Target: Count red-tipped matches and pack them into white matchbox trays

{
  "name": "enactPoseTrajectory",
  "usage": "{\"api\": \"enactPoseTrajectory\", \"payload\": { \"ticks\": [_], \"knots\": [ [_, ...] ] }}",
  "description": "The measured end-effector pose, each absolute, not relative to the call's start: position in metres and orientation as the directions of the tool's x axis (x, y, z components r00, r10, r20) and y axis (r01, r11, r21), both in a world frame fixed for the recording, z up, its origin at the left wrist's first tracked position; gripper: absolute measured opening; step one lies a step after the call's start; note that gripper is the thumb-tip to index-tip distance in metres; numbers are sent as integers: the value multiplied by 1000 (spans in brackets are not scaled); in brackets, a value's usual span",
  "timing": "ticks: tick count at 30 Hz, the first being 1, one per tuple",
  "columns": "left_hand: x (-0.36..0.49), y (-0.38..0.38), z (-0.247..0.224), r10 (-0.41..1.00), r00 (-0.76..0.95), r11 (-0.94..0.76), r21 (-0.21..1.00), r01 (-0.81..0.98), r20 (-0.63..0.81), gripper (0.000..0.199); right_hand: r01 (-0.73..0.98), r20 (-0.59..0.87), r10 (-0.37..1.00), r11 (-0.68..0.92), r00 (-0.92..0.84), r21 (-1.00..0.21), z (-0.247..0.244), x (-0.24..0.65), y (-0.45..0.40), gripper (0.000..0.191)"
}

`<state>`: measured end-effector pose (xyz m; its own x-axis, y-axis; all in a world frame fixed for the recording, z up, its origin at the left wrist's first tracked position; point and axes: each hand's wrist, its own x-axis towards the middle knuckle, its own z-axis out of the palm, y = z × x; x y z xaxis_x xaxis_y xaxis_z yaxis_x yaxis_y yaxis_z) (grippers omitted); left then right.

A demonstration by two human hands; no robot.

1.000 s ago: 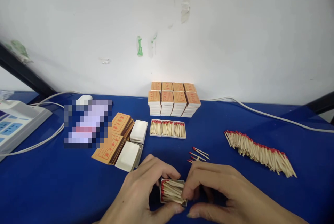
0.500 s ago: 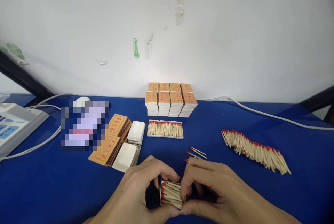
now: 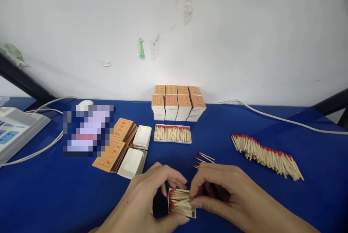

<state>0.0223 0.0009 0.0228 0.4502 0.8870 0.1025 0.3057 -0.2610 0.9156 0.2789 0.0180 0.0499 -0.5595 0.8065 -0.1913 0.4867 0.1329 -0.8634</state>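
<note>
Near the front edge of view, a small white matchbox tray (image 3: 193, 214) is filled with matches (image 3: 179, 204), red heads toward the left. My left hand (image 3: 148, 198) grips the tray between thumb and fingers, the thumb along the near side. At the tray's right end, my right hand (image 3: 220, 193) pinches a match among the others with thumb and forefinger; its remaining fingers are curled and partly hidden. Just beyond the right hand lie several loose matches (image 3: 206, 157). Three filled trays (image 3: 172, 133) stand in a row farther back.
Stacked matchboxes (image 3: 178, 104) stand against the wall. Orange matchbox sleeves (image 3: 110, 155) and white trays (image 3: 131, 162) lie to the left, near a blurred-out phone (image 3: 89, 128). A long heap of matches (image 3: 268, 157) lies right. White cables (image 3: 272, 118) run along the back.
My right thumb has lifted from the near side of the tray to pinch over the matches. The tray's right end now shows. My left hand keeps its hold.
</note>
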Motion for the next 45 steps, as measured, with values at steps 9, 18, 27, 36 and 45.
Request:
{"api": "enactPoseTrajectory", "payload": {
  "ticks": [9, 18, 27, 36, 45],
  "knots": [
    [23, 0, 22, 875, 473, -277, 912, 304, 108, 53, 519, -189, 820, 148, -540, -842, 49, 280, 16, 16],
    [24, 0, 20, 863, 486, -296, 919, 263, 139, 36, 571, -154, 832, 219, -533, -791, 48, 275, 13, 7],
    [23, -1, 19, 844, 474, -422, 855, 300, 251, 27, 831, 236, 961, 244, -141, -500, 42, 290, 15, 29],
    [21, -2, 23, 788, 569, -476, 820, 317, 237, 47, 797, 16, 948, 275, -317, -538, 41, 300, 18, 12],
    [19, 1, 30, 778, 602, -491, 772, 403, 181, 47, 754, 144, 930, 360, -338, -549, 43, 294, 18, 22]
  ]
}}
